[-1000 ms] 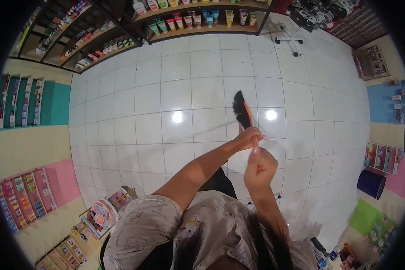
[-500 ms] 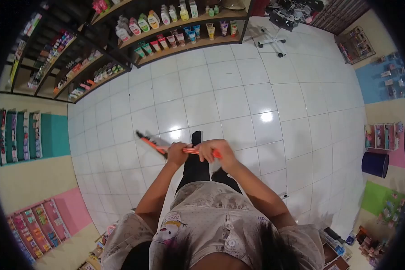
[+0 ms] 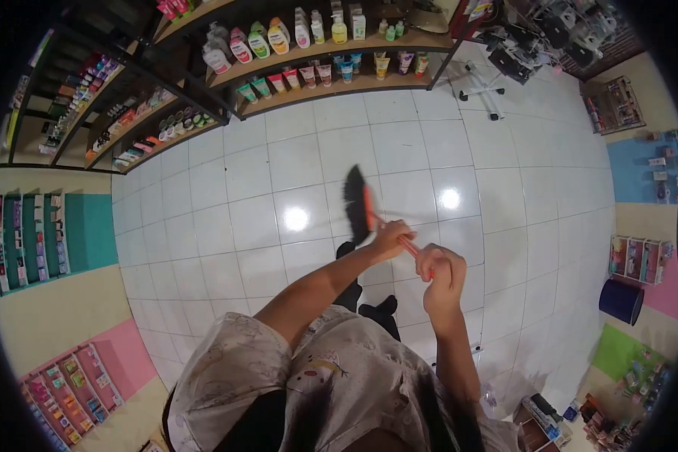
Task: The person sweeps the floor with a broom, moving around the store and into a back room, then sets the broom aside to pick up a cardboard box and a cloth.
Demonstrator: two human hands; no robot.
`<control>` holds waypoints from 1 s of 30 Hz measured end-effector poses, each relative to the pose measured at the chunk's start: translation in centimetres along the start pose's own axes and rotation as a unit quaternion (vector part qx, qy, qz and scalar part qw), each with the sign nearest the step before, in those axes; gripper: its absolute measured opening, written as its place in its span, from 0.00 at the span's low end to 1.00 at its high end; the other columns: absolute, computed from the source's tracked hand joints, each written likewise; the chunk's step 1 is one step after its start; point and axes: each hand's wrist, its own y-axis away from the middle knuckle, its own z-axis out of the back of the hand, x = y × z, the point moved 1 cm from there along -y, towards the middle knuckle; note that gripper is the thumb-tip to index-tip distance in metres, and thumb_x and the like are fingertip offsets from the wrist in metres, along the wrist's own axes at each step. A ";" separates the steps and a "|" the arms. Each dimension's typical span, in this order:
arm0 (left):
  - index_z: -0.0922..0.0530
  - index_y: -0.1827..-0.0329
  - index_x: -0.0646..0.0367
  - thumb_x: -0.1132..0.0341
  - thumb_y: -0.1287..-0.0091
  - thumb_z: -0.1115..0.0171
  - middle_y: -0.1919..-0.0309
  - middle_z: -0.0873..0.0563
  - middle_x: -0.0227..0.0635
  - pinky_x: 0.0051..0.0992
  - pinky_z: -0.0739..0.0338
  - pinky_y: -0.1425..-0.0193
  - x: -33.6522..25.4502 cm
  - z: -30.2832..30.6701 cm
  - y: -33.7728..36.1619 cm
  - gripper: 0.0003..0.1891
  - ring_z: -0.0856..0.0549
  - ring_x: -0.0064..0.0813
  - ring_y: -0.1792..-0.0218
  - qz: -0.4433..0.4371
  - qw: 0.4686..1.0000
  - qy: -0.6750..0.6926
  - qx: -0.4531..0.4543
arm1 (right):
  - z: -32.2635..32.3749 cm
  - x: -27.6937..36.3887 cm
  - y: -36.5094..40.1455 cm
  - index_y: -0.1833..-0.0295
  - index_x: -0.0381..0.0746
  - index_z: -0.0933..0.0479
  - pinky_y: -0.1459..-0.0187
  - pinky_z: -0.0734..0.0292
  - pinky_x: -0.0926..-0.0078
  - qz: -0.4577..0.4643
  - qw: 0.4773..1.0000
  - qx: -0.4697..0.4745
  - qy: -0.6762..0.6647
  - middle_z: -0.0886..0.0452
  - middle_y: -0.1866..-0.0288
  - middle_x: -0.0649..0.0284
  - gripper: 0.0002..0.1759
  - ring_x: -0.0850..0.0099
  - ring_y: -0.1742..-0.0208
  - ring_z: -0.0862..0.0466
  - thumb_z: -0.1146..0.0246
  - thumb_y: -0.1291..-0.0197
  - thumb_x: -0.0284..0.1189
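Note:
A broom (image 3: 367, 207) with an orange head and black bristles is held out in front of my feet, its bristles facing left over the white tiles. My left hand (image 3: 391, 239) wraps round the orange-red handle close to the head. Nearer the handle's top end, my right hand (image 3: 441, 269) is closed on it too. The handle slants down to the right between the two hands. My feet in black stand just below the broom head, one partly behind my left forearm.
White floor tiles (image 3: 279, 181) spread all round. Shelves (image 3: 331, 94) of bottles and tubes line the far side. A wheeled stand base (image 3: 484, 92) stands at the back right. Small wall racks (image 3: 640, 258) and a dark blue bin (image 3: 621, 302) are on the right.
The broom has swung from the left to the right and forward, its head now pointing away from me. Both hands have moved right with it, still gripping the handle.

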 end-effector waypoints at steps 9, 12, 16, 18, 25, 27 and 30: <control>0.30 0.79 0.54 0.56 0.41 0.37 0.77 0.23 0.28 0.66 0.58 0.36 -1.9 0.1 -4.9 0.16 0.21 0.31 0.61 -0.046 0.994 0.095 0.008 | -5.5 -0.4 -4.4 0.81 0.34 0.32 0.76 0.35 0.66 0.159 0.962 0.060 0.214 0.31 0.83 0.55 0.10 0.58 0.80 0.29 0.41 0.54 0.27; 0.28 0.80 0.54 0.56 0.40 0.39 0.79 0.22 0.30 0.56 0.57 0.31 -9.4 6.8 -7.2 0.16 0.21 0.29 0.63 -0.022 0.992 -0.059 0.113 | -3.8 6.3 -6.3 0.83 0.35 0.35 0.77 0.35 0.70 0.191 0.959 0.083 0.193 0.32 0.85 0.58 0.15 0.63 0.83 0.31 0.39 0.54 0.31; 0.25 0.79 0.55 0.59 0.43 0.41 0.77 0.21 0.33 0.51 0.51 0.31 -11.0 13.2 -7.4 0.12 0.20 0.32 0.62 -0.072 0.981 -0.148 0.106 | -3.7 10.0 -7.8 0.83 0.38 0.37 0.74 0.32 0.73 0.195 0.973 0.032 -0.116 0.36 0.87 0.66 0.22 0.73 0.85 0.34 0.44 0.42 0.39; 0.21 0.72 0.54 0.62 0.47 0.40 0.73 0.19 0.35 0.49 0.47 0.32 -8.5 17.3 -5.8 0.06 0.20 0.35 0.60 -0.004 0.974 -0.200 0.109 | -4.5 7.7 -9.3 0.82 0.38 0.36 0.73 0.32 0.72 0.146 0.965 0.032 -0.216 0.36 0.86 0.66 0.23 0.74 0.84 0.34 0.47 0.37 0.40; 0.21 0.78 0.56 0.56 0.37 0.43 0.75 0.18 0.43 0.47 0.29 0.58 7.6 27.6 1.8 0.16 0.19 0.45 0.66 0.191 0.935 -0.299 -0.023 | -14.0 -6.8 -15.1 0.83 0.36 0.41 0.67 0.37 0.77 -0.016 0.956 0.218 -0.194 0.33 0.80 0.63 0.19 0.74 0.75 0.33 0.55 0.38 0.26; 0.21 0.76 0.56 0.56 0.37 0.43 0.73 0.18 0.42 0.42 0.28 0.59 9.9 26.9 0.4 0.15 0.19 0.45 0.64 0.170 0.911 -0.375 -0.010 | -14.5 -8.5 -16.2 0.85 0.37 0.42 0.69 0.37 0.75 0.005 0.958 0.175 -0.225 0.34 0.82 0.62 0.23 0.73 0.78 0.34 0.57 0.34 0.27; 0.24 0.78 0.59 0.59 0.39 0.40 0.75 0.21 0.43 0.43 0.30 0.64 12.4 23.9 -4.4 0.14 0.21 0.45 0.68 0.050 0.945 -0.313 -0.083 | -11.4 -8.4 -18.9 0.85 0.37 0.42 0.74 0.39 0.74 0.013 0.973 0.097 -0.211 0.36 0.85 0.63 0.24 0.73 0.81 0.36 0.58 0.33 0.27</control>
